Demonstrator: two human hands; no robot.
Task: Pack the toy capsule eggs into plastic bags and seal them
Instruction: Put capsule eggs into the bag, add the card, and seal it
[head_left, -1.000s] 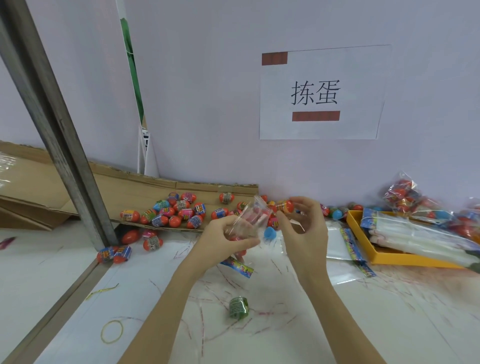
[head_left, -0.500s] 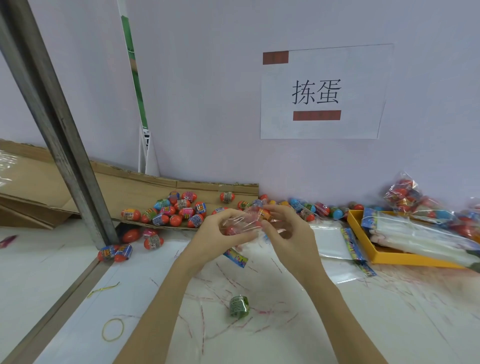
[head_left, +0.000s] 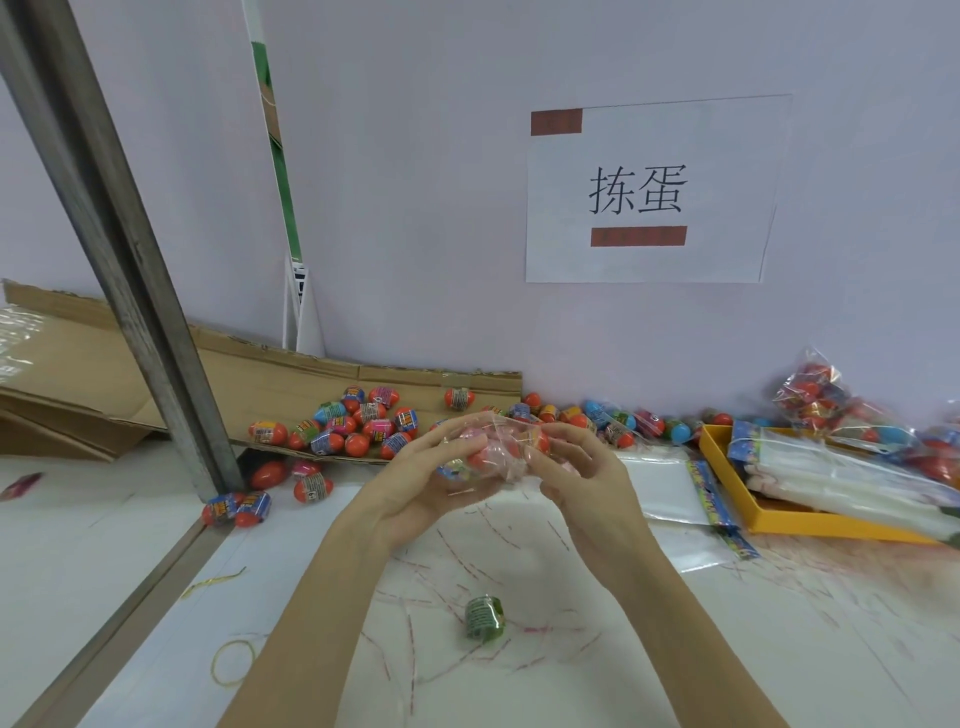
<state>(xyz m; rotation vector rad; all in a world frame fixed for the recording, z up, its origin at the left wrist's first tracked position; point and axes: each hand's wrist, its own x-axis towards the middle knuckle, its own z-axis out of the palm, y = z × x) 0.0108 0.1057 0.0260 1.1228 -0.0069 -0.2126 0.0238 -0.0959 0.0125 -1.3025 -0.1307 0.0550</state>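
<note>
Head view, single frame. Both hands meet just above picture centre, over the white tabletop (head_left: 675, 649). Left hand (head_left: 421, 488) cradles a small clear plastic bag (head_left: 498, 452) from below at its 8 o'clock side, fingers curled under it. Right hand (head_left: 576, 478) pinches the bag's other end at 3 o'clock, thumb and fingertips closed on the film. Inside the bag: red and pink capsule eggs, count not readable through the crinkled plastic. Whether the mouth is already sealed cannot be told.

Loose multicoloured toy capsule eggs (head_left: 358, 421) lie on a flattened brown cardboard sheet (head_left: 270, 384) at 10 o'clock from the hands, with more strung along the wall toward 2 o'clock. Flat empty clear bags (head_left: 670, 488) sit just beside the right hand at 3 o'clock. An orange tray (head_left: 831, 527) at 3 o'clock holds bundled bags; filled bags (head_left: 831, 400) lie behind it. A green wrapped roll (head_left: 484, 617) rests at 6 o'clock.

Risks, judged: thin film could slip from the pinch and spill eggs; a bulging egg near the mouth could keep the seal from closing; pulling hard could tear the film.
</note>
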